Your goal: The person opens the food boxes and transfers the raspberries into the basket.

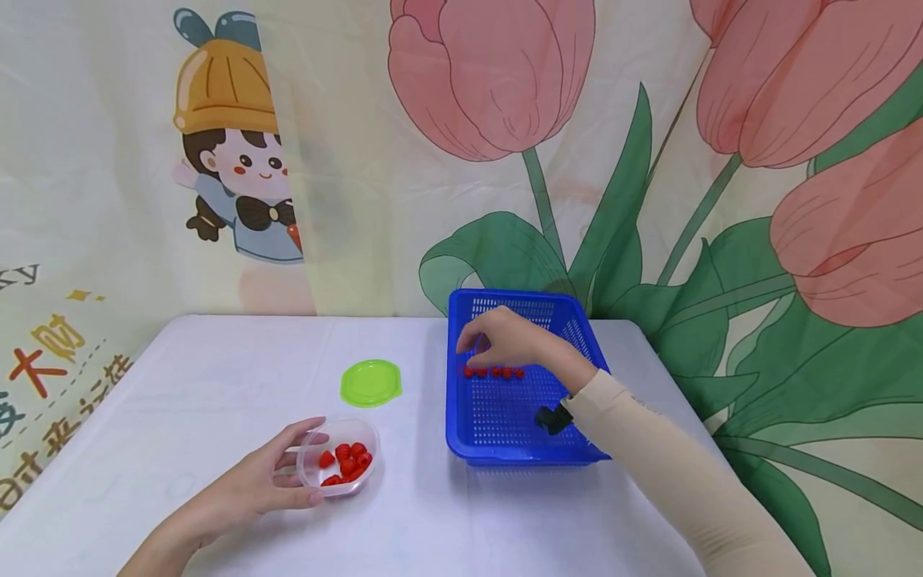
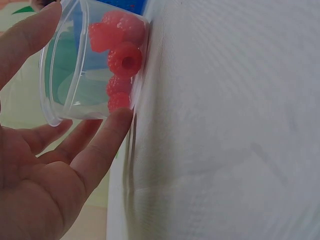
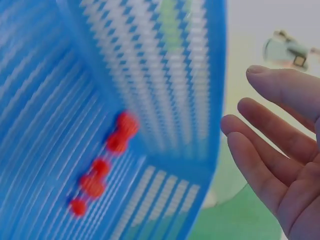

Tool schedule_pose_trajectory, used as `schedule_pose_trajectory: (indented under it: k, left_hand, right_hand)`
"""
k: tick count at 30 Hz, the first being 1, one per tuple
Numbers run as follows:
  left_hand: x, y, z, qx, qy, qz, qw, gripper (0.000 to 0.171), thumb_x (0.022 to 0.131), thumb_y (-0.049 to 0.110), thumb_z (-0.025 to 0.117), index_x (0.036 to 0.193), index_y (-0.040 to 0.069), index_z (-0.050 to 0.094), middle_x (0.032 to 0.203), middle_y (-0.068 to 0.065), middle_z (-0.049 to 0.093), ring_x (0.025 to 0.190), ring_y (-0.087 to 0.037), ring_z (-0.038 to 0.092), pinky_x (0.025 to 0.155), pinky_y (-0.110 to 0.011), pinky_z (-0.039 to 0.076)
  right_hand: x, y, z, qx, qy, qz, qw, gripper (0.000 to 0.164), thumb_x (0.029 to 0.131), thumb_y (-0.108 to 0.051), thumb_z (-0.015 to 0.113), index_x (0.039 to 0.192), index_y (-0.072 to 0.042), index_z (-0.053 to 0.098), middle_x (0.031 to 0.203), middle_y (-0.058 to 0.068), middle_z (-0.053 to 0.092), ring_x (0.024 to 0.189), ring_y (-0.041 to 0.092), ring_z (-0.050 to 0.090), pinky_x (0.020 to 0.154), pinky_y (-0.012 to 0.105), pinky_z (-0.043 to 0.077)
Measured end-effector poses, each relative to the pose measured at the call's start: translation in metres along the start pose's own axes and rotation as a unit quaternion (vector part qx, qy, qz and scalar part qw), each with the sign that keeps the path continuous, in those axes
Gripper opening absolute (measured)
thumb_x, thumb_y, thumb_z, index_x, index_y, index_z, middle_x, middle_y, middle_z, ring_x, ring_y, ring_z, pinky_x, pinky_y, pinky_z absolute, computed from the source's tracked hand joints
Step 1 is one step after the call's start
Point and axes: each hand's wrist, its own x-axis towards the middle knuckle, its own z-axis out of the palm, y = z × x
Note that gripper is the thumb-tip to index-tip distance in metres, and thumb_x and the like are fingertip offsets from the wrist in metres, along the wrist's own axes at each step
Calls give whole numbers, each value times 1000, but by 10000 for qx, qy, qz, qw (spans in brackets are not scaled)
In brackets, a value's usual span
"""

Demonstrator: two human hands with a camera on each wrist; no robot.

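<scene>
My left hand [image 1: 248, 487] holds a small clear plastic tub [image 2: 67, 95] at its side, thumb on one side and fingers on the other. Several raspberries [image 1: 348, 463] lie at the bottom of the tub, which stands on the table. Above the blue plastic basket [image 1: 454, 401], my right hand [image 1: 508, 336] hovers with loosely bent fingers and nothing between them. In the right wrist view its fingertips are up beyond the basket's rim, apart from the fruit. A row of several raspberries [image 3: 92, 185] lies on the slatted basket floor.
A bright green lid [image 1: 371, 383] lies flat on the white table [image 1: 252, 361], behind the tub and left of the basket. The basket's raised walls surround the raspberry row. Behind the table hangs a printed cloth [image 1: 346, 160] with tulips and a cartoon child.
</scene>
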Motion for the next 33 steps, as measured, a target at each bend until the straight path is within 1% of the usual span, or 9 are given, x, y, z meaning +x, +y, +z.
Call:
schedule_pose_trajectory:
  k: [3,6,12,18,21,28,33]
  left_hand:
    - [0,-2,-1,-57,-40,43,10000,100,92,21,85,168,18,20,165,-23,36,141,-47,51,94,-19,55]
    - [-1,-2,0,-105,-53,28,9999,100,92,20,85,168,18,20,165,-23,36,142,-47,50,94,-20,56]
    - [-2,-3,0,-89,-67,53,9999,99,93,19,84,168,16,19,165,-24,35,138,-46,54,94,-21,56]
    - [-2,-2,1,-120,-56,56,9999,98,93,20,84,168,18,20,166,-22,35,134,-41,59,95,-23,56]
    - [-3,-2,1,-102,-78,120,9998,98,94,19,83,168,16,19,165,-24,34,133,-42,60,94,-24,57]
    - [-4,1,1,74,10,-141,9999,98,92,24,85,168,23,22,166,-18,37,138,-41,57,95,-22,55]
    - [-4,3,0,46,-40,-137,9999,99,93,23,84,168,23,20,167,-19,34,137,-43,57,95,-22,56]
  right_hand:
    - [7,-22,6,120,-107,-178,9997,23,95,-11,82,117,-9,79,113,5,79,97,17,75,85,21,58]
    - [13,-42,13,150,-227,-297,9992,23,94,-12,82,117,-12,79,112,0,78,97,14,74,85,19,57]
    - [25,-70,26,290,-462,-474,9974,25,94,-12,83,119,-13,79,113,-3,77,97,9,71,84,15,56]
    - [38,-87,44,325,-712,-570,9953,29,95,-13,83,123,-13,78,114,-6,77,96,4,69,84,12,54]
    - [45,-96,55,357,-836,-621,9939,31,94,-14,83,125,-13,78,115,-7,77,97,3,69,84,11,53]
    - [56,-112,79,387,-982,-776,9914,33,94,-13,84,126,-13,78,115,-5,77,98,4,70,82,9,52]
    - [63,-119,96,363,-1096,-792,9902,35,94,-13,83,129,-13,77,120,-5,77,103,5,72,83,7,51]
